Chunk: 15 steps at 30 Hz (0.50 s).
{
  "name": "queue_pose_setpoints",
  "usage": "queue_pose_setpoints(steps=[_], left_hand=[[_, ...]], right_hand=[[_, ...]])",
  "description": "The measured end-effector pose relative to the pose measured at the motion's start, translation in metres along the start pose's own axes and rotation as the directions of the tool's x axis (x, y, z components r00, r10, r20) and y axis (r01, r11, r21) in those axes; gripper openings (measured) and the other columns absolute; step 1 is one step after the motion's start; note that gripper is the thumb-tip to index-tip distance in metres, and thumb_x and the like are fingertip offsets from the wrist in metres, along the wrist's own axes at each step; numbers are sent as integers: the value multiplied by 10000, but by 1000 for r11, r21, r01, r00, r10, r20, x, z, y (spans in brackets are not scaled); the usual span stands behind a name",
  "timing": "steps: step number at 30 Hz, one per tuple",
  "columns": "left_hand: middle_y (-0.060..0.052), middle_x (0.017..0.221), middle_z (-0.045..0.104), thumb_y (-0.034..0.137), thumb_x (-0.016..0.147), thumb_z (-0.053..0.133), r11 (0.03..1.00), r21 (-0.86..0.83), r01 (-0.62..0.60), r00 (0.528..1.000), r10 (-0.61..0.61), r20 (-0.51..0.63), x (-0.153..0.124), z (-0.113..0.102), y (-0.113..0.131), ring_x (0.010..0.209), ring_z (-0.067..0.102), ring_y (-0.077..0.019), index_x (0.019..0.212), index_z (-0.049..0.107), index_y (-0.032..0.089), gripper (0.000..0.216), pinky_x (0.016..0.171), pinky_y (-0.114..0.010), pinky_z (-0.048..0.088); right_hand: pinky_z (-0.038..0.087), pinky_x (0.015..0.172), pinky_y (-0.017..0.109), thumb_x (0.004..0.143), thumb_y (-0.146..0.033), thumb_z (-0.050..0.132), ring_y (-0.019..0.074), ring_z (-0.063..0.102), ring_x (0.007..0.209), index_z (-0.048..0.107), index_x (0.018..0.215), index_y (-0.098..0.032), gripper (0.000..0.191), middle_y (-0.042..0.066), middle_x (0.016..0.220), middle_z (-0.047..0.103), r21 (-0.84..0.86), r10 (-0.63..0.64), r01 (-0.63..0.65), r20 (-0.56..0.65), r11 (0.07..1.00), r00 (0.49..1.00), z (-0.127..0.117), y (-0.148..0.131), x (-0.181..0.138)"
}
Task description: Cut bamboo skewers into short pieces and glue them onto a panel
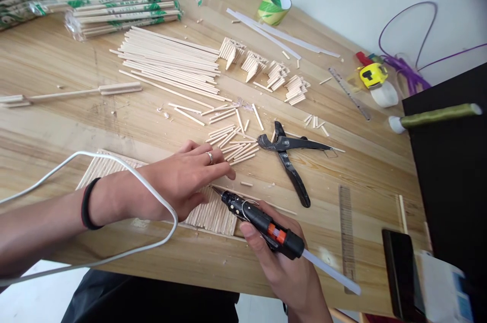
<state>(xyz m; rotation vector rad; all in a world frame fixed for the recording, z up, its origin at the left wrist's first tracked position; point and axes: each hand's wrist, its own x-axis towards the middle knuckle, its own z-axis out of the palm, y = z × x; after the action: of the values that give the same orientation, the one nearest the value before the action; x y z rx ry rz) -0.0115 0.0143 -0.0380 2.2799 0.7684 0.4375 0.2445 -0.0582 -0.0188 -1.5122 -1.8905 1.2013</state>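
My right hand (285,262) is wrapped round a black hot glue gun (262,224), with a translucent glue stick (331,272) sticking out of its rear. The gun's metal nozzle points at the edge of a flat panel of wooden sticks (213,216) laid side by side. Over that panel my left hand (186,176) lies palm down, fingers stretched out and thumb close to the nozzle. Nothing shows in its grip, though its underside is hidden. One thin stick (281,207) runs along beside the nozzle.
Black cutters (289,148) lie beyond my hands among short cut sticks (239,148). Long sticks (171,64) and wrapped bundles (125,11) are further back. A white cord (129,252) loops across my left forearm. A ruler (347,237) and phone (397,272) lie right.
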Motion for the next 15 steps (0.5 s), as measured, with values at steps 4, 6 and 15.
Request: queue_pose_setpoints(steps=[4, 6, 15], left_hand=[[-90, 1257, 601, 100, 913, 642, 1000, 2, -2, 1000, 2, 3, 0, 0, 0, 1170, 540, -292, 1310, 512, 204, 431, 968, -427, 354], [-87, 1249, 604, 97, 906, 648, 1000, 3, 5, 1000, -5, 5, 0, 0, 1, 1163, 545, -292, 1301, 520, 201, 429, 965, -424, 356], [-87, 1223, 663, 80, 883, 656, 1000, -14, -24, 1000, 24, -13, 1, 0, -1, 1118, 547, -297, 1241, 548, 202, 393, 948, -416, 350]], right_hand=[[400, 594, 273, 1025, -399, 623, 137, 514, 609, 551, 790, -233, 297, -48, 682, 534, -12, 0, 0, 6, 1000, 1000, 0, 1, 0], [395, 589, 276, 1025, -406, 621, 138, 507, 602, 547, 785, -233, 304, -49, 675, 526, -18, 4, -4, 8, 1000, 1000, 0, 1, 0], [396, 589, 288, 1023, -426, 611, 154, 514, 600, 547, 788, -235, 310, -41, 668, 521, -37, 24, -24, 9, 999, 1000, 0, 0, 1]])
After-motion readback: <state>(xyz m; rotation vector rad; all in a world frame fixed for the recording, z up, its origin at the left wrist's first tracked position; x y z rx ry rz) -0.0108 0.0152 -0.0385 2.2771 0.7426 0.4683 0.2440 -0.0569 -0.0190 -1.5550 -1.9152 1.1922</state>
